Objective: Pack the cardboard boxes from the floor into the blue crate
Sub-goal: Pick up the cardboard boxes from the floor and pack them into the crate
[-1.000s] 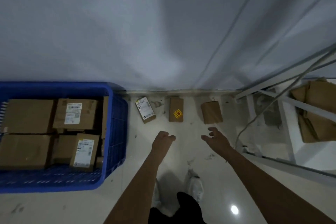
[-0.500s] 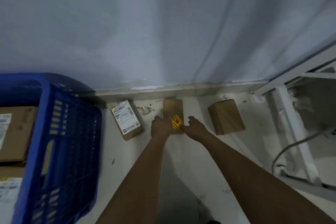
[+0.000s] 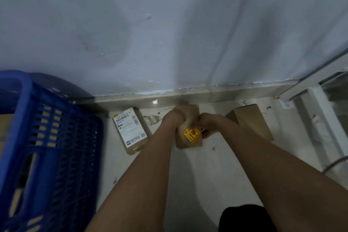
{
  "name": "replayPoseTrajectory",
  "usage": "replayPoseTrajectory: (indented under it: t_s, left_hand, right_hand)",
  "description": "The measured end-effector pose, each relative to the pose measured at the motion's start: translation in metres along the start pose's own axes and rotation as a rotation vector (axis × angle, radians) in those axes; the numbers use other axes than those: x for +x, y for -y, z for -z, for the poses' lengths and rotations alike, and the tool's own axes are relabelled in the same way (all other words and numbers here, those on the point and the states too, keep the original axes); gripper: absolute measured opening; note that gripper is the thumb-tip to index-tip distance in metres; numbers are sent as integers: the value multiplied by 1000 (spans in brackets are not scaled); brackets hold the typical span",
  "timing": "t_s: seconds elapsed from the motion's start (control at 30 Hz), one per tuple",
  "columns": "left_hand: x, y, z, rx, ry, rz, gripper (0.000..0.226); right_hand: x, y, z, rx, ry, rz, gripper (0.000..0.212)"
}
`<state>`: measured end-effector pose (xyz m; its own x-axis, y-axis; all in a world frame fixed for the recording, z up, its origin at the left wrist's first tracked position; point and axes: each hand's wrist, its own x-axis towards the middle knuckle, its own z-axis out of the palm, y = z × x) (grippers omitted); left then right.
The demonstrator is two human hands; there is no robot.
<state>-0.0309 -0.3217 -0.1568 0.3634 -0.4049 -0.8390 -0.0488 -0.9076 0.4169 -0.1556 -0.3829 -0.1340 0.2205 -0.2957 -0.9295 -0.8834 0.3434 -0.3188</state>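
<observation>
Three cardboard boxes lie on the floor by the wall. The middle box (image 3: pixel 190 141), marked with a yellow and red sticker, is held by both hands: my left hand (image 3: pixel 174 118) grips its left side and my right hand (image 3: pixel 206 121) grips its right side. A box with a white shipping label (image 3: pixel 130 130) lies to the left. A plain brown box (image 3: pixel 250 120) lies to the right. The blue crate (image 3: pixel 47 147) stands at the left edge, its side wall facing me and its inside mostly hidden.
The grey wall and its skirting (image 3: pixel 188 94) run just behind the boxes. A white metal rack frame (image 3: pixel 320 122) and a cable (image 3: pixel 337 165) stand on the right. Bare pale floor lies between my arms and the crate.
I have bent lower and closer to the floor. Both hands went from open above the floor to closing round the middle stickered box.
</observation>
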Motion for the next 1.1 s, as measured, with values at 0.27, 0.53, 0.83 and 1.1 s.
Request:
replayPoseTrajectory:
  t_s: [0.27, 0.53, 0.83, 1.1]
  left_hand:
    - [-205, 56, 41, -318, -70, 7, 54]
    - [-435, 32, 146, -555, -151, 76, 64]
    - [-582, 28, 284, -670, -242, 19, 61]
    - [-626, 118, 444, -636, -119, -65, 74]
  right_hand:
    - [-178, -34, -43, 299, 73, 25, 69]
    - [-428, 54, -84, 137, 26, 99, 79]
    - [-596, 162, -141, -141, -44, 377, 76]
    - [-659, 243, -293, -192, -182, 397, 89]
